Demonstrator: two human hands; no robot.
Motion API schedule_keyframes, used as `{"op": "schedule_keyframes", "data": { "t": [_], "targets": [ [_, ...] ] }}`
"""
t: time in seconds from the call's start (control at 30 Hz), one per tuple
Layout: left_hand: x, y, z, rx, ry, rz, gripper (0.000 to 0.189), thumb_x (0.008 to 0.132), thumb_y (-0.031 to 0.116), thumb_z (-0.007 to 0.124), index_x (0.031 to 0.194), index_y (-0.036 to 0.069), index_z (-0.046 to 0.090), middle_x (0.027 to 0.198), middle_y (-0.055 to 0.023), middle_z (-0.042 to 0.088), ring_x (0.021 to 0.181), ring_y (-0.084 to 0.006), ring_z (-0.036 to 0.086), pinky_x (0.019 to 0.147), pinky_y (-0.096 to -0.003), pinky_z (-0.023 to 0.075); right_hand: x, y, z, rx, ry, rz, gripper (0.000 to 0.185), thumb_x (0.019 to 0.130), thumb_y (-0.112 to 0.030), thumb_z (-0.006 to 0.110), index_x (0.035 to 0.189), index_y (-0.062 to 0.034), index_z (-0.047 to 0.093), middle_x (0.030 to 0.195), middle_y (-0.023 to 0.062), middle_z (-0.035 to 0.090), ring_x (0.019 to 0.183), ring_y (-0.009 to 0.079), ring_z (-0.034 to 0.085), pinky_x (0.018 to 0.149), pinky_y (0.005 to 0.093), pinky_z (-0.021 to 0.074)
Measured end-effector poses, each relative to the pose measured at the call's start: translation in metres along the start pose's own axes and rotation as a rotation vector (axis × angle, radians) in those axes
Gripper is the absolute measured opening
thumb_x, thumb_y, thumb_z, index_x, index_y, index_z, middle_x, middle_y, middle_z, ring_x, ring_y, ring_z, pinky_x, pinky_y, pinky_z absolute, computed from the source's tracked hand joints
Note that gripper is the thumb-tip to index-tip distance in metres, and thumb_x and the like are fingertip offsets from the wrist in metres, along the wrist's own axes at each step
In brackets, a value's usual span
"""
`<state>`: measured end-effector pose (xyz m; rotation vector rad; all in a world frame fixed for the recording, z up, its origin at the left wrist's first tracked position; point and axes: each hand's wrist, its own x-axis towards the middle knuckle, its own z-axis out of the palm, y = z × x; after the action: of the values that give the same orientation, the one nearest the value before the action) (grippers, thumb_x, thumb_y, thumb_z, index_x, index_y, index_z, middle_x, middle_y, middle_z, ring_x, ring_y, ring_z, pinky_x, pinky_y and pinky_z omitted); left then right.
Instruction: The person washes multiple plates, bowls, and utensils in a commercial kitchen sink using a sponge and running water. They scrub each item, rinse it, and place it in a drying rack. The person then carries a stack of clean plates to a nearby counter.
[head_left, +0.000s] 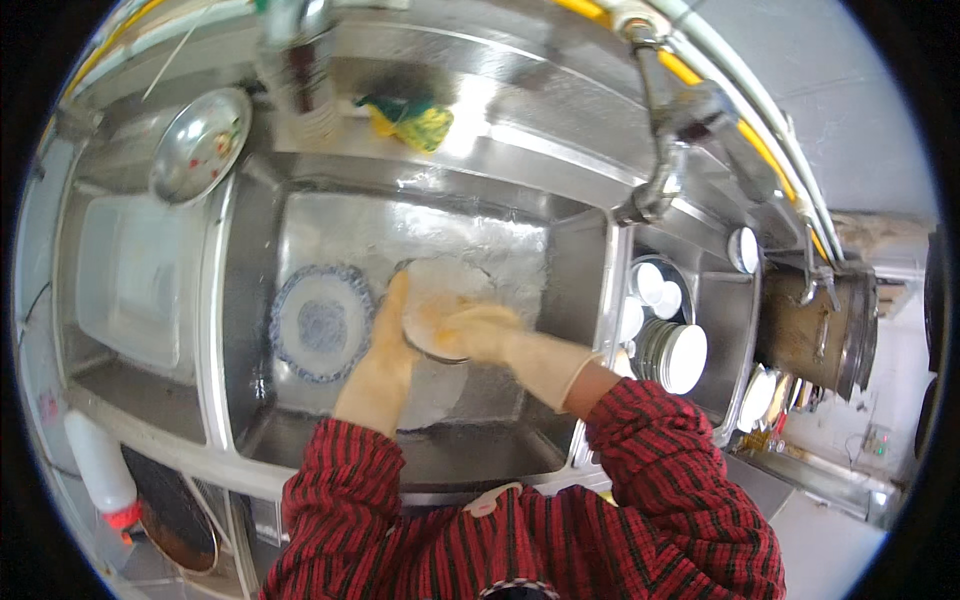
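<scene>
My left hand (388, 330), in a cream rubber glove, grips the left edge of a white plate (442, 281) over the middle basin of a stainless steel sink. My right hand (487, 334), gloved the same way, lies across the plate's face. It is blurred, and I cannot tell whether its fingers hold anything. To the left of my left hand, a blue-and-white plate with a scalloped rim (311, 324) sits in the basin. Another pale round shape (431, 394), partly hidden by my hands, lies below the held plate.
A steel bowl with food scraps (199, 146) rests at the left divider, beside a translucent plastic tub (129, 277). A yellow-green scouring cloth (412, 124) lies on the back ledge. A faucet (649, 199) overhangs the right divider. Stacked plates (675, 356) and white bowls (649, 283) fill the right basin.
</scene>
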<state>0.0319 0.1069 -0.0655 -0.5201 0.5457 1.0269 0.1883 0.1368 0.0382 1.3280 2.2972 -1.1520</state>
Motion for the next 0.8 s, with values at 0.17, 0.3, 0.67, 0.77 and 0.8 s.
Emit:
{"op": "schedule_keyframes", "data": {
  "t": [0.17, 0.3, 0.67, 0.77, 0.8],
  "targets": [
    [-0.023, -0.017, 0.019, 0.360, 0.236, 0.211, 0.064, 0.112, 0.051, 0.060, 0.157, 0.006, 0.055, 0.156, -0.0134, 0.062, 0.144, -0.0305, 0.057, 0.121, -0.0458, 0.0486, 0.027, 0.002, 0.002, 0.040, 0.039, 0.389, 0.061, 0.107, -0.045, 0.049, 0.155, -0.0075, 0.056, 0.155, 0.0221, 0.061, 0.143, 0.0430, 0.055, 0.121, 0.0474, 0.0420],
    [-0.019, -0.006, 0.028, 0.283, 0.222, 0.134, 0.057, 0.110, 0.045, 0.066, 0.151, 0.005, 0.059, 0.151, -0.0132, 0.065, 0.139, -0.0293, 0.061, 0.116, -0.0450, 0.0528, 0.035, -0.032, -0.001, 0.305, 0.051, 0.188, 0.059, 0.103, -0.045, 0.058, 0.145, -0.0042, 0.065, 0.150, 0.0243, 0.065, 0.137, 0.0431, 0.062, 0.115, 0.0486, 0.0483],
    [-0.060, 0.014, 0.074, 0.512, 0.306, 0.297, 0.065, 0.103, 0.048, 0.076, 0.150, 0.006, 0.061, 0.145, -0.0158, 0.067, 0.129, -0.0307, 0.066, 0.111, -0.0407, 0.0554, -0.041, 0.002, -0.052, 0.580, -0.101, 0.181, 0.057, 0.083, -0.031, 0.095, 0.126, 0.0021, 0.077, 0.124, 0.0144, 0.080, 0.111, 0.0221, 0.073, 0.096, 0.0331, 0.0554],
    [-0.075, 0.027, 0.091, 0.807, 0.279, 0.371, 0.072, 0.102, 0.053, 0.077, 0.150, 0.002, 0.060, 0.146, -0.0149, 0.067, 0.129, -0.0288, 0.066, 0.113, -0.0387, 0.0524, -0.035, 0.017, -0.084, 0.870, -0.032, 0.266, 0.064, 0.072, -0.021, 0.101, 0.125, 0.0047, 0.077, 0.107, 0.0107, 0.080, 0.093, 0.0183, 0.074, 0.083, 0.0301, 0.0568],
    [-0.074, 0.030, 0.094, 0.765, 0.293, 0.337, 0.073, 0.102, 0.053, 0.077, 0.149, 0.000, 0.060, 0.146, -0.0145, 0.067, 0.129, -0.0278, 0.066, 0.113, -0.0382, 0.0516, -0.030, 0.026, -0.088, 0.977, 0.010, 0.251, 0.062, 0.074, -0.021, 0.099, 0.127, 0.0036, 0.076, 0.108, 0.0089, 0.080, 0.095, 0.0171, 0.074, 0.084, 0.0296, 0.0566]
  ]
}}
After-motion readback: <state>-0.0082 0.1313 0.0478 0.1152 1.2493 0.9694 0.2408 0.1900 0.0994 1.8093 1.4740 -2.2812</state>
